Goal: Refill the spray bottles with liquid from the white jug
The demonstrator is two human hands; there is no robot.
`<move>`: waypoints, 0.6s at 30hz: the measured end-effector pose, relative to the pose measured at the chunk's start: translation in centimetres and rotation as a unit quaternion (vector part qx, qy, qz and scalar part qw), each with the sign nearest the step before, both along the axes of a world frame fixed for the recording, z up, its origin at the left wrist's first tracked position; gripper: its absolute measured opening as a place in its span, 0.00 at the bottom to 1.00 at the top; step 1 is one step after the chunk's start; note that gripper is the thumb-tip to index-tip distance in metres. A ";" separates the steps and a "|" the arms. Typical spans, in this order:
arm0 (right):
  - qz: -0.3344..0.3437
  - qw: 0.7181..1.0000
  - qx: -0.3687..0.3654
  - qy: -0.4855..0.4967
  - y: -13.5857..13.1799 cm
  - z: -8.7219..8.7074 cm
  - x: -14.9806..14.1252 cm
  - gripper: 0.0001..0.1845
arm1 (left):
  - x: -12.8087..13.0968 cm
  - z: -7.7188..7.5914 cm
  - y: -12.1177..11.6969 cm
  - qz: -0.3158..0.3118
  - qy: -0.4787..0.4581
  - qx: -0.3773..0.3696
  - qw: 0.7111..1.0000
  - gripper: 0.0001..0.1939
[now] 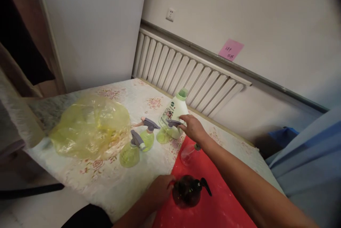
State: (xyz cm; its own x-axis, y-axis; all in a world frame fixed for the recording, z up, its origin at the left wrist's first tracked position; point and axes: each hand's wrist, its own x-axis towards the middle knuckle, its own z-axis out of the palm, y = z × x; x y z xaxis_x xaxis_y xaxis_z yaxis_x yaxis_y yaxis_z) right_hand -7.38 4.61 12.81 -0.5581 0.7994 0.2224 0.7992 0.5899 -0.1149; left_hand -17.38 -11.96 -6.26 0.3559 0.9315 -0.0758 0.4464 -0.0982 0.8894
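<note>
My right hand [193, 128] reaches to a light green spray bottle [163, 136]; thumb and forefinger are bent around the end of its grey spray head. Just behind stands a pale green detergent jug [174, 109] without a cap. My left hand [161, 189] is closed, its fingertips by a small red piece [171, 184] at the side of a dark round spray bottle [187, 191]. Whether that piece belongs to the bottle or to the red sheet [213, 205] I cannot tell. A clear round bottle [188, 155] sits partly behind my right wrist.
Two more light green spray bottles, one nearer [129, 156] and one farther [147, 139], stand left of my right hand. A crumpled yellow plastic bag [90, 128] lies on the flowered tablecloth [154, 103]. Behind the table runs a radiator [183, 71]; a blue curtain [309, 160] hangs at right.
</note>
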 end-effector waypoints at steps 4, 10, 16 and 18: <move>-0.008 0.996 -0.023 -0.086 2.3 -1.8 -3.1 0.18 | 0.1 -0.6 0.0 0.026 0.017 0.035 0.999 0.13; -0.031 0.988 -0.061 -0.135 3.8 -3.9 -4.5 0.12 | 0.0 -1.3 0.0 0.033 0.025 0.054 0.998 0.13; -0.039 0.990 -0.083 -0.106 3.2 -2.2 -3.5 0.08 | 0.0 -1.0 0.1 0.031 0.024 0.053 0.998 0.12; -0.037 0.990 -0.101 -0.087 3.1 -0.9 -2.6 0.07 | 0.0 -0.9 0.2 0.028 0.018 0.049 0.998 0.12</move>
